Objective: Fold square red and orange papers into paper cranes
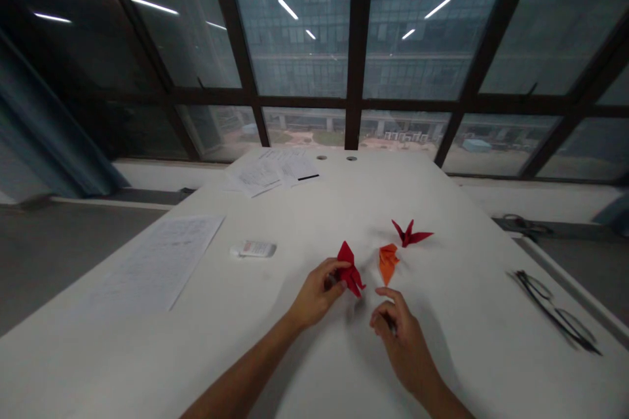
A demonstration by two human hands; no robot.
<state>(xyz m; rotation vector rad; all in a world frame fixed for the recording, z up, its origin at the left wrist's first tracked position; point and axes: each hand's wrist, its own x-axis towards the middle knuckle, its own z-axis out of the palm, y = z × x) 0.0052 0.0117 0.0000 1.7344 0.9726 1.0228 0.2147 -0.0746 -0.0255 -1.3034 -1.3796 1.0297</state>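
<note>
Observed in left hand (314,298): red folded-paper piece (350,272), pinched between thumb and fingers over counter (324,211), with contact beneath unclear. At right hand (403,335): loose curl, nothing visibly gripped, just beside orange folded-paper piece (388,263). Advisable: keep pinch light, spare the creases, avoid brushing orange folded-paper piece.

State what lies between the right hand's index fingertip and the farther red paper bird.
The orange folded paper lies there, as the head view shows.

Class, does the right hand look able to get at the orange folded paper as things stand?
Probably yes: the right hand appears to hold nothing, its index finger is close to the orange folded paper, and nothing shows between them.
</note>
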